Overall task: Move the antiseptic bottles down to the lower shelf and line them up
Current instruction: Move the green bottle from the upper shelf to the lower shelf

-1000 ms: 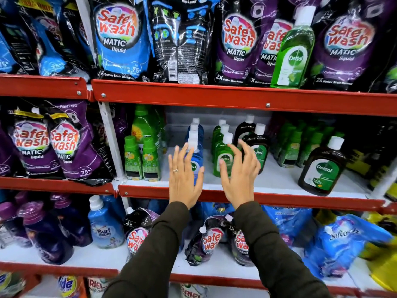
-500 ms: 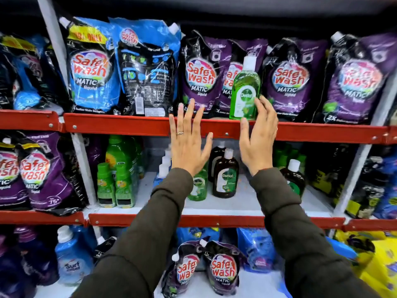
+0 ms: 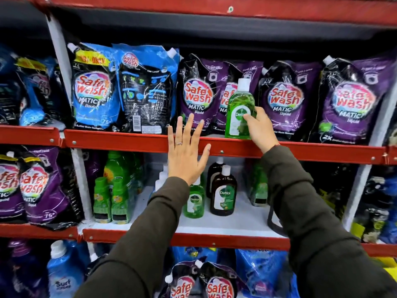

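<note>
A green antiseptic bottle (image 3: pixel 238 108) with a white cap stands upright on the upper shelf (image 3: pixel 133 141), in front of purple detergent pouches. My right hand (image 3: pixel 260 127) is wrapped around its lower right side. My left hand (image 3: pixel 185 150) is spread flat in front of the red shelf edge, holding nothing. On the lower shelf (image 3: pixel 223 222) stand a smaller green antiseptic bottle (image 3: pixel 193 201), partly behind my left sleeve, and a brown antiseptic bottle (image 3: pixel 223 193) with another brown one (image 3: pixel 214 168) behind it.
Blue detergent pouches (image 3: pixel 95 89) and purple detergent pouches (image 3: pixel 198 93) fill the upper shelf. Small green bottles (image 3: pixel 111 200) stand at the lower shelf's left, more green bottles (image 3: pixel 257 186) at its right. White uprights (image 3: pixel 62 67) frame the bay. More pouches sit on the bottom shelf.
My view tilted up. My right hand went from open beside the green bottle on the upper shelf to closed around it. My left hand stayed spread at the shelf edge.
</note>
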